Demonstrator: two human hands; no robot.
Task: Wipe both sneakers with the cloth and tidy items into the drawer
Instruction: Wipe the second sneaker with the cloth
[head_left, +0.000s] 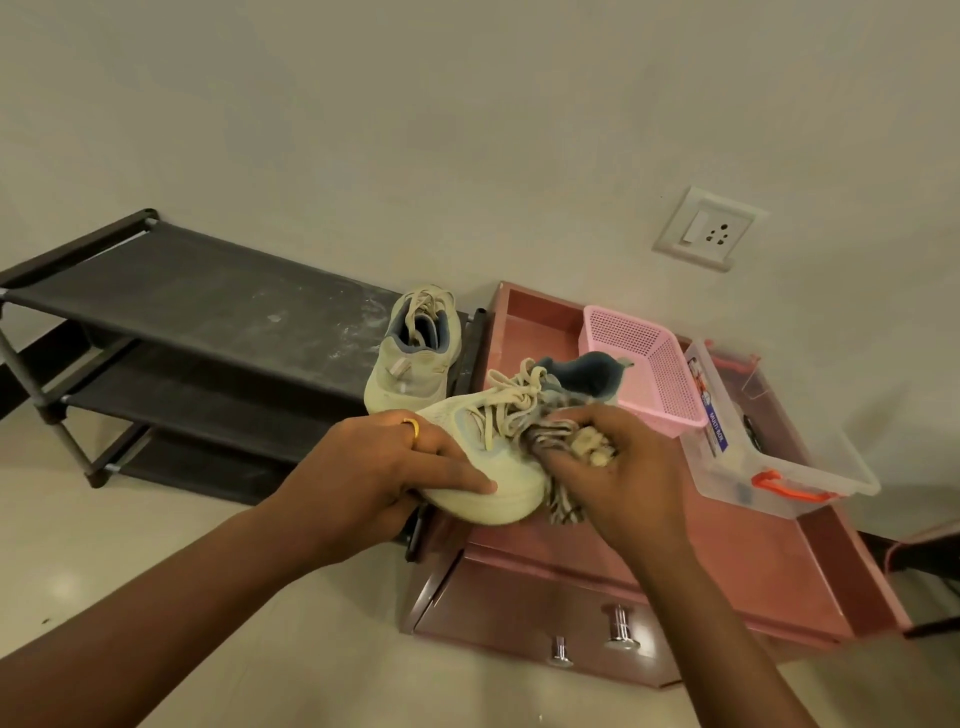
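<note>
My left hand (374, 470) grips a pale yellow sneaker (498, 467) at its toe, holding it above the left edge of the pink cabinet top (737, 561). My right hand (618, 467) holds a bunched striped cloth (561, 441) against the sneaker's side near the laces. The second pale sneaker (413, 353) stands on the top shelf of the black shoe rack (208, 296), at its right end. Two drawer fronts with metal knobs (621, 626) are shut below the cabinet top.
A pink mesh basket (654, 364) and a clear plastic box with orange clasps (779, 457) sit on the cabinet top at the right. A wall socket (709, 228) is above. Tiled floor lies at the left and front.
</note>
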